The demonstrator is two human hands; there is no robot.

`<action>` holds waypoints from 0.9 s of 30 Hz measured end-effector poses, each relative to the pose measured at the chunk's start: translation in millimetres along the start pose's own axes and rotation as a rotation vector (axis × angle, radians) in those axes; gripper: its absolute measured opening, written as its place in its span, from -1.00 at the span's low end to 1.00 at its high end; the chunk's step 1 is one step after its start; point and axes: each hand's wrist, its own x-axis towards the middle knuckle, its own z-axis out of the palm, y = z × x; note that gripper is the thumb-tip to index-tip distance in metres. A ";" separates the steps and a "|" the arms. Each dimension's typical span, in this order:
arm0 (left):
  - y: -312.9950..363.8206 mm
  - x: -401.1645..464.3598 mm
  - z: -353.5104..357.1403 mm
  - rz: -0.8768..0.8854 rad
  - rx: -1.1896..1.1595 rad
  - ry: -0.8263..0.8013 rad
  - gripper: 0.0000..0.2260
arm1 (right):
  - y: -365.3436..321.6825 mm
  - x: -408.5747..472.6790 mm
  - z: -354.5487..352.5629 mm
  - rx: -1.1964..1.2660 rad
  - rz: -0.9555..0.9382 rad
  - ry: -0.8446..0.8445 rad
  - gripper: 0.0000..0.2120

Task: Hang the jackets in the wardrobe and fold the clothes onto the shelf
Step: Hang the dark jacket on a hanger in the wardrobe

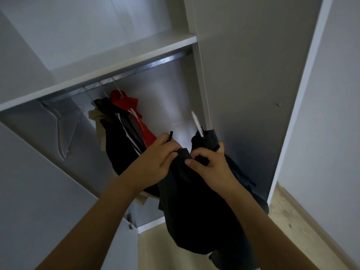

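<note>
Both hands grip a dark jacket (196,201) held up before the open wardrobe (243,75): left hand (155,158) and right hand (210,164) pinch its collar. A white hanger (196,121) protrudes above. Other jackets (124,129) hang on the rail (155,63).

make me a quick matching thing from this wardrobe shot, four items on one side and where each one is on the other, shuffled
Things:
1. red jacket
2. dark jacket
3. empty hangers
4. shelf

Places:
A. held in both hands, in front of the wardrobe
B. on the rail, far left
C. just above the rail
D. hanging on the rail among other clothes

Pairs: 1-D, 2-A, 3-B, 4-C
</note>
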 end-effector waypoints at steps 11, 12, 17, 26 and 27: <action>-8.8 -13.7 2.8 -0.124 -0.150 0.418 -0.71 | 8.2 6.8 -12.4 0.050 0.062 0.201 -0.66; -8.3 -11.9 0.2 -0.079 -0.145 0.427 -0.71 | 8.3 6.3 -13.3 0.075 0.069 0.208 -0.68; 4.3 1.9 -10.2 -0.043 -0.399 0.426 -0.68 | 5.7 11.0 -17.9 0.217 0.177 0.169 -0.74; 31.7 24.1 -0.1 -0.498 -0.732 0.438 -0.69 | -2.7 5.1 -10.4 0.290 0.239 0.091 -0.71; 34.3 24.7 1.7 -0.540 -0.770 0.435 -0.70 | -2.6 4.7 -10.1 0.283 0.242 0.087 -0.71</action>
